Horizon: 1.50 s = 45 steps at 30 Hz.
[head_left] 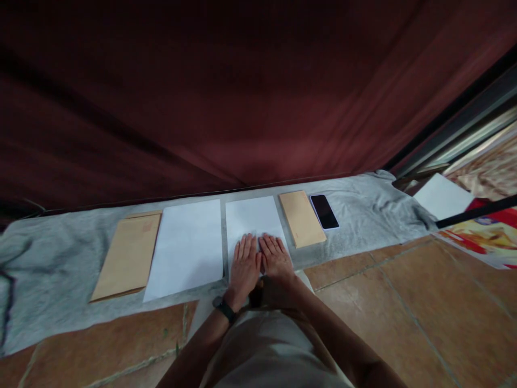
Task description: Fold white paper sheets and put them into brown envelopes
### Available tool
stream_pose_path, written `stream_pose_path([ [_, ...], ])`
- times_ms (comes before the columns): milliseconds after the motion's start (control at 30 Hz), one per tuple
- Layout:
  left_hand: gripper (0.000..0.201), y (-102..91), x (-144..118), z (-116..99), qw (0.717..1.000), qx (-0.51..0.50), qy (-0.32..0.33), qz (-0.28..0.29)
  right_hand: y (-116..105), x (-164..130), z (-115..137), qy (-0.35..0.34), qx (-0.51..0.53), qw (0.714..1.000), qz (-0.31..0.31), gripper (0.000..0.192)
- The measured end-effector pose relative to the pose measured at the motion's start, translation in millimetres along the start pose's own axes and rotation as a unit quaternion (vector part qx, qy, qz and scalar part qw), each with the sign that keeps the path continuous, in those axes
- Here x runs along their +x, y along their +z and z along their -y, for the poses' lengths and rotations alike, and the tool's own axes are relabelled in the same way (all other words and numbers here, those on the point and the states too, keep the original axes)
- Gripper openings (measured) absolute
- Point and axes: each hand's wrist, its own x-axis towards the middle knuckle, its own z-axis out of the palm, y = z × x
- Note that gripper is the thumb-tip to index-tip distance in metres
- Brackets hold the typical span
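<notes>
Both my hands lie flat, side by side, on a white sheet of paper (254, 215) in front of me. My left hand (245, 264) has its fingers stretched out, and a dark watch (224, 309) is on that wrist. My right hand (277, 256) rests palm down with its fingers extended, the thumbs close together. Left of this sheet lies a larger white sheet or stack of paper (189, 242). Beyond it is a stack of brown envelopes (129, 256). A smaller brown envelope (302, 218) lies to the right, beside a phone (325, 212) with a dark screen.
A grey cloth (363, 210) covers the long narrow surface under the papers. Behind it hangs a dark red curtain (258, 108). Tiled floor (383, 307) lies in front. At the right are a white sheet (442, 195) and a colourful printed package (488, 237).
</notes>
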Motion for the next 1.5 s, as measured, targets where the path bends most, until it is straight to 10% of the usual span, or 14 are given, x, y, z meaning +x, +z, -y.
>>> stream_pose_path([
  [533,0.056,-14.8,-40,17,0.991,0.052,0.110,0.058,-41,-31,-26,-0.148,0.045,0.984,0.093,0.060],
  [1000,0.058,-13.1,-30,14,0.993,0.067,0.084,0.050,-50,-22,-27,-0.122,0.000,0.991,0.057,0.054],
  [1233,0.064,-13.0,-28,12,0.993,0.068,0.078,0.058,-41,-18,8,0.039,-0.032,0.999,-0.003,0.045],
  [1500,0.049,-20.9,-15,14,0.999,0.010,0.025,0.036,-9,0,8,-0.010,-0.026,0.999,-0.017,0.049],
])
